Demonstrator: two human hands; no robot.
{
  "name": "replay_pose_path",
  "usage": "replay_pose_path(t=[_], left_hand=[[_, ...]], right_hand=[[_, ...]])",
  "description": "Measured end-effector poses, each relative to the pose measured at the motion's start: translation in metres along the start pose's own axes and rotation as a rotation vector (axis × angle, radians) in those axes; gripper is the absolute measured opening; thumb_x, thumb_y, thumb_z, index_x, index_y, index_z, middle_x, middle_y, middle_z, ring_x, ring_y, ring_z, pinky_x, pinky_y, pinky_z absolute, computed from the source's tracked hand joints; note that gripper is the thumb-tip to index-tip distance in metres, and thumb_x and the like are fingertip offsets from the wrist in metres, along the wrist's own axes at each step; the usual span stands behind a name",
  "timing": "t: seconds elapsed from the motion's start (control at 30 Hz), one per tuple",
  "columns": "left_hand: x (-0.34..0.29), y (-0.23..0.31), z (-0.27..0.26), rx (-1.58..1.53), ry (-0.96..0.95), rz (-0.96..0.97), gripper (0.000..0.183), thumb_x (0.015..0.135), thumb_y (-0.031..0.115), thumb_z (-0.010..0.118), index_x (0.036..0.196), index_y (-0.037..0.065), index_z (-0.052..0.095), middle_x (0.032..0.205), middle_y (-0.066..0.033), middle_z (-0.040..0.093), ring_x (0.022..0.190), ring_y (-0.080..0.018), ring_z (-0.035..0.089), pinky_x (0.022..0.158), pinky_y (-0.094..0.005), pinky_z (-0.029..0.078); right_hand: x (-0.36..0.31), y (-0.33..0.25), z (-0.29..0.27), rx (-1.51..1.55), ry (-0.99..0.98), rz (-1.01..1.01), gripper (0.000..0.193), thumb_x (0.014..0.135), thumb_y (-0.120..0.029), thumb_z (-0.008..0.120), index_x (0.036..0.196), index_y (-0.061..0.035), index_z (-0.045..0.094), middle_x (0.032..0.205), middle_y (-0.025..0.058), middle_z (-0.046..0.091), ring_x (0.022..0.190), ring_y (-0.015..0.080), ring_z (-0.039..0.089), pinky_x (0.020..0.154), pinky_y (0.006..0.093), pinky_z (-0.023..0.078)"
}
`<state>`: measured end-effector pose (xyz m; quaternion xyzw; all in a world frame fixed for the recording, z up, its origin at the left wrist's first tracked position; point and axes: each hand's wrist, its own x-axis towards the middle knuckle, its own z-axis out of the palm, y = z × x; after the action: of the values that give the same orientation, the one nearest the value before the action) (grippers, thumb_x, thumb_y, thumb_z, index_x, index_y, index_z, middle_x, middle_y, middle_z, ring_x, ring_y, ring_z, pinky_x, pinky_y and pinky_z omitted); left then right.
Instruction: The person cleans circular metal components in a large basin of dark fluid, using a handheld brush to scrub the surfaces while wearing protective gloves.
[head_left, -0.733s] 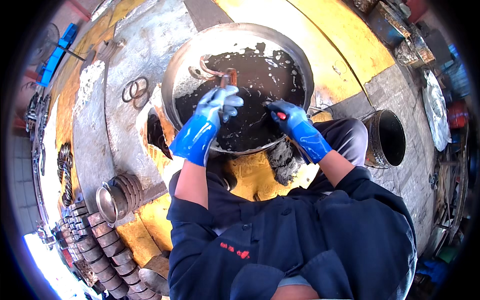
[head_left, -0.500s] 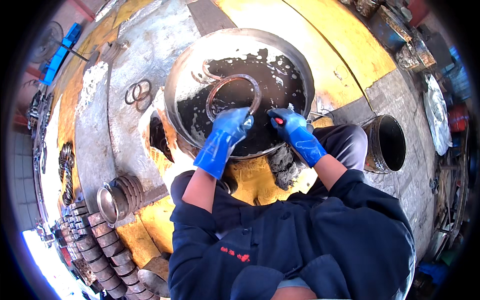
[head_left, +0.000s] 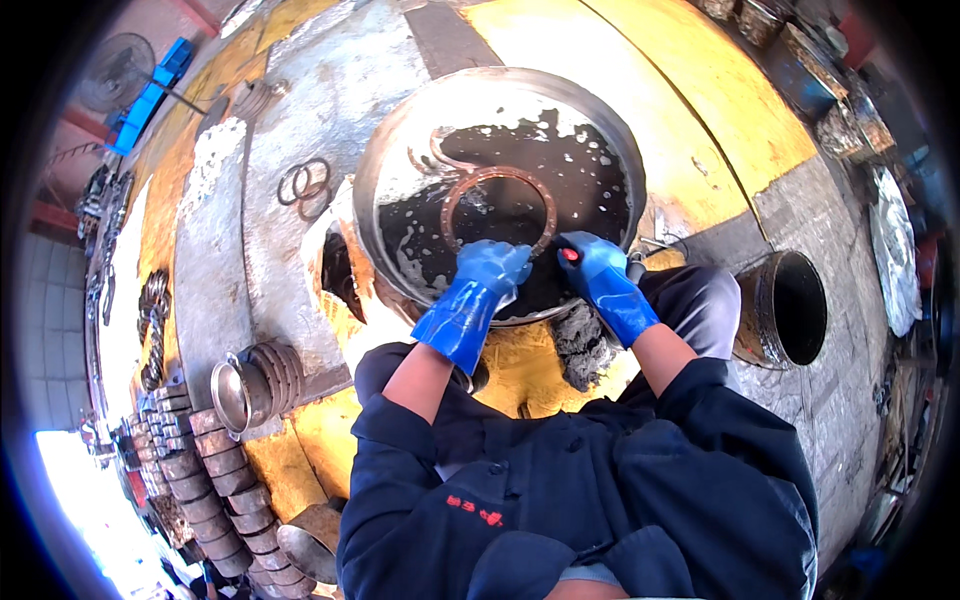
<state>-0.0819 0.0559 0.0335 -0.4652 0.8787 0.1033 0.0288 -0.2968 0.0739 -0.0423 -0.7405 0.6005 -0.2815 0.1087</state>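
In blue rubber gloves, both hands are over a wide round metal basin of dark liquid with pale foam. My left hand is closed on the near edge of a flat metal ring, brownish and wet, held above the liquid. My right hand is closed around a tool with a red handle, beside the ring's right edge; the tool's working end is hidden. Another curved ring lies partly in the liquid behind the held one.
Several thin rings lie on the floor left of the basin. A dark open bucket stands to the right. Ribbed metal parts and stacked cylindrical blocks are at the lower left. A grey rag-like heap sits between my legs.
The ring has turned so that its flat face with small holes along it shows more. My right hand is now closer to the ring's edge. The whole view has shifted slightly.
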Motion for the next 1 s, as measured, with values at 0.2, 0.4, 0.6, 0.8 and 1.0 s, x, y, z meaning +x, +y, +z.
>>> replay_pose_path(t=[0.2,0.4,0.6,0.8,1.0], left_hand=[[-0.006,0.002,0.007,0.09,0.145,0.007,0.014,0.085,0.03,0.063,0.091,0.018,0.068,0.081,-0.0072,0.071,0.077,-0.0283,0.07,0.069,-0.042,0.055],[0.0,-0.058,-0.073,0.397,0.041,-0.27,0.012,0.076,0.017,0.062,0.086,0.013,0.067,0.081,-0.0093,0.071,0.076,-0.0292,0.071,0.064,-0.0436,0.056],[0.01,-0.202,-0.147,0.319,0.716,-0.516,0.025,0.091,0.029,0.057,0.102,0.008,0.065,0.091,-0.0191,0.068,0.088,-0.0362,0.068,0.075,-0.0479,0.054],[0.053,-0.195,-0.046,-0.283,0.699,-0.317,0.015,0.086,0.018,0.058,0.092,0.007,0.066,0.088,-0.0205,0.066,0.076,-0.0347,0.064,0.071,-0.0397,0.051],[0.137,-0.182,0.006,-0.344,0.625,-0.679,0.039,0.087,0.037,0.059,0.096,0.0,0.07,0.098,-0.0269,0.067,0.096,-0.0403,0.066,0.081,-0.0445,0.052]], right_hand=[[-0.004,0.004,0.0,0.009,0.004,-0.01,0.024,0.079,-0.023,0.068,0.102,-0.0164,0.069,0.103,0.008,0.069,0.094,0.0312,0.066,0.079,0.0406,0.053],[-0.007,0.008,0.001,-0.015,0.02,0.0,0.024,0.078,-0.022,0.069,0.102,-0.0168,0.068,0.102,0.0066,0.069,0.092,0.0299,0.067,0.077,0.0397,0.054],[-0.005,0.001,-0.002,0.037,0.045,-0.003,0.022,0.078,-0.02,0.069,0.099,-0.0162,0.067,0.097,0.0067,0.068,0.088,0.0304,0.067,0.073,0.0409,0.053],[-0.003,-0.007,-0.006,0.034,0.018,-0.03,0.02,0.076,-0.018,0.069,0.095,-0.0139,0.066,0.089,0.0089,0.065,0.081,0.0327,0.065,0.068,0.0442,0.051],[-0.007,-0.012,-0.015,0.052,-0.032,0.014,0.023,0.074,-0.016,0.07,0.095,-0.0136,0.065,0.09,0.0099,0.065,0.082,0.0332,0.065,0.068,0.044,0.052]])
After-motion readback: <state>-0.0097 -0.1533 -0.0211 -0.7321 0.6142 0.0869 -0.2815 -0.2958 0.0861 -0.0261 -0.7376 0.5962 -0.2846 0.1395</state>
